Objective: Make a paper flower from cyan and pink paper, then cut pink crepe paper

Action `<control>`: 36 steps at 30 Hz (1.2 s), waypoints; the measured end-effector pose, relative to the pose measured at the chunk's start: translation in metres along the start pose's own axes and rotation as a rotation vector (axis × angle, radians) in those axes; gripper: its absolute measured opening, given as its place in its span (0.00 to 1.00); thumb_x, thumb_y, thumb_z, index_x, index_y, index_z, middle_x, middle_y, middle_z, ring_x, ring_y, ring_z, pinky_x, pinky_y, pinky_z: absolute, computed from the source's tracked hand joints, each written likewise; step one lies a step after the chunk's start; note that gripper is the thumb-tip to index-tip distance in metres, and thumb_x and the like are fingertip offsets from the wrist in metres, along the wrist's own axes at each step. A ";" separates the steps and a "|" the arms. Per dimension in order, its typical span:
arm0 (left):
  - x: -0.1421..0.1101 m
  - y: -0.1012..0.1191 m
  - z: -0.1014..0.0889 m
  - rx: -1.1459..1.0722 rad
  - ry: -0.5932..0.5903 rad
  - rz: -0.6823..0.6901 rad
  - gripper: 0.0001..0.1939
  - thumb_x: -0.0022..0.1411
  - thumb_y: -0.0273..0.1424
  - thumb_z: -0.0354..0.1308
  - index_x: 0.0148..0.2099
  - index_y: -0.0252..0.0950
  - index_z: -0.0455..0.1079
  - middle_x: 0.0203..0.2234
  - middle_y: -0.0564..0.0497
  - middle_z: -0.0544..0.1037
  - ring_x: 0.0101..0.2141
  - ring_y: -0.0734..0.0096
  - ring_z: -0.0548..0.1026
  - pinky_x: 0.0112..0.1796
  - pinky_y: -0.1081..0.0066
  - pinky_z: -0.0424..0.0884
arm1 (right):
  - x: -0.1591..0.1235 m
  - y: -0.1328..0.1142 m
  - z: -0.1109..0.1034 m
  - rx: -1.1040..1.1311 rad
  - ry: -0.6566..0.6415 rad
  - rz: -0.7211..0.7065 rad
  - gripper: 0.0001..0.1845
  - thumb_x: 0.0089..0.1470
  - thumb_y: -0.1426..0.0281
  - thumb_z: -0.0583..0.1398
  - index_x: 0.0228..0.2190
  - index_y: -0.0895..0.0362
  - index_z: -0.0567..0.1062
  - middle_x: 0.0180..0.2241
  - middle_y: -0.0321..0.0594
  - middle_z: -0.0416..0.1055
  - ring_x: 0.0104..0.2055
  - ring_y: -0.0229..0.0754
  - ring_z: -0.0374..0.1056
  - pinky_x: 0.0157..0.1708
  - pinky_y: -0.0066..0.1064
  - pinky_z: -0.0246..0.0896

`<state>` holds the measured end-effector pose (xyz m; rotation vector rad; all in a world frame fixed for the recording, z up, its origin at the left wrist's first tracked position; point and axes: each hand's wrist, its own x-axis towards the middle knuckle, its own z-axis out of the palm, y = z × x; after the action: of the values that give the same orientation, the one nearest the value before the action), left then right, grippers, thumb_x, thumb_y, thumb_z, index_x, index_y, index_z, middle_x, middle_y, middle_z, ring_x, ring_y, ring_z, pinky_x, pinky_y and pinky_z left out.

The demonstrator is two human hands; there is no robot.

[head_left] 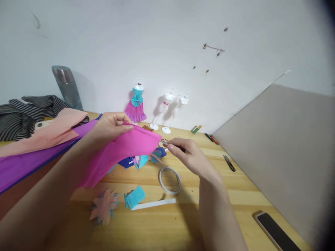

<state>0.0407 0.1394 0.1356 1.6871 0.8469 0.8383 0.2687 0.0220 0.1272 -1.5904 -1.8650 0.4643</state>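
Bright pink crepe paper (125,143) hangs folded along its top edge, pinched there between the thumb and fingers of my left hand (113,125). My right hand (190,153) is closed around a metal-bladed tool (164,142) with a dark handle. Its tip meets the right end of the pink fold; most of the tool is hidden by my fingers. Below the paper lie blue and turquoise paper pieces (141,161). A roll of tape (170,180) rests on the table under my right hand.
Small dress forms stand at the wall, one in a turquoise and pink dress (137,101), one bare (166,103). A paper flower (105,206), turquoise paper (136,197) and a white strip (154,204) lie in front. A black-handled cutter (229,163) and a phone (276,232) are right; a bottle (67,87) is left.
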 end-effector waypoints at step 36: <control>-0.001 0.003 0.004 0.051 -0.054 -0.017 0.11 0.45 0.36 0.61 0.27 0.34 0.66 0.16 0.56 0.69 0.19 0.79 0.63 0.21 0.78 0.55 | 0.000 -0.009 0.010 0.052 0.000 0.077 0.23 0.56 0.55 0.55 0.22 0.60 0.73 0.18 0.34 0.60 0.22 0.34 0.51 0.21 0.28 0.44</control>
<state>0.0438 0.1363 0.1376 1.7371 0.8510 0.7613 0.2559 0.0210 0.1255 -1.6313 -1.7821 0.5419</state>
